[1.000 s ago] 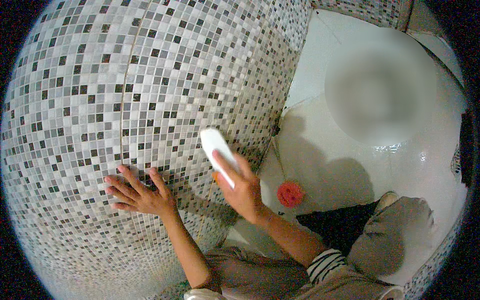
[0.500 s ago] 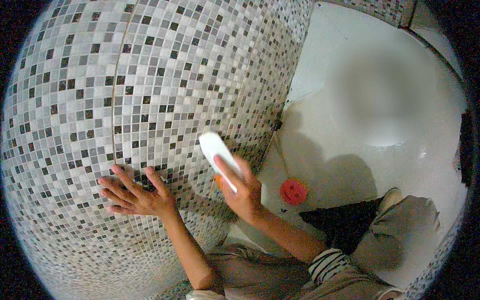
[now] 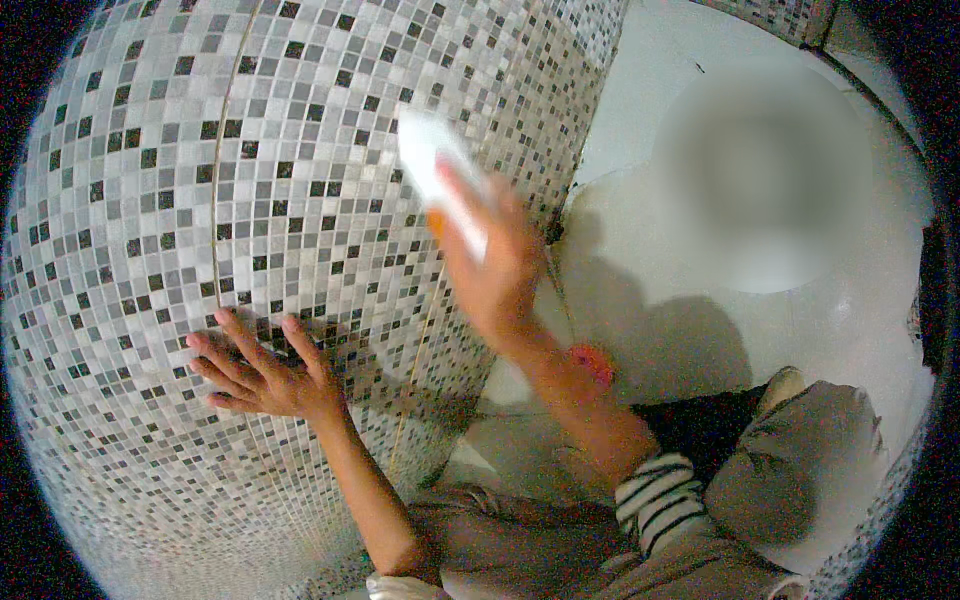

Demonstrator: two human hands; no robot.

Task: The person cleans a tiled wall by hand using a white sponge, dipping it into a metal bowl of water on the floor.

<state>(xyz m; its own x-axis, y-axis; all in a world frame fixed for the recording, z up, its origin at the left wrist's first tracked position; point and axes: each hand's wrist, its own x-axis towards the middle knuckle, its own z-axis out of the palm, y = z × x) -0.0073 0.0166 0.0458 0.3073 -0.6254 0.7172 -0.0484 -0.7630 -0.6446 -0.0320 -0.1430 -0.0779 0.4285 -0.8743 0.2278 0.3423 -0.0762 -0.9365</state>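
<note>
My right hand [image 3: 500,260] is closed around a white oblong scrub brush [image 3: 437,150], blurred by motion. An orange part shows on the brush's wall side. The brush is at the mosaic-tiled wall [image 3: 330,90]; whether its underside touches the tiles I cannot tell. Lower and to the left, my left hand [image 3: 280,380] lies on the same wall with its fingers spread, holding nothing.
Pale floor [image 3: 640,250] spreads to the right of the wall, with dark grime along their joint. A round red-pink object [image 3: 592,366] lies there, partly behind my right forearm. A large rounded area farther right is blurred out. My bent knee [image 3: 790,470] is at lower right.
My right hand has moved up along the wall with the scrub brush. My left hand stays spread on the tiles, shifted only slightly in the picture.
</note>
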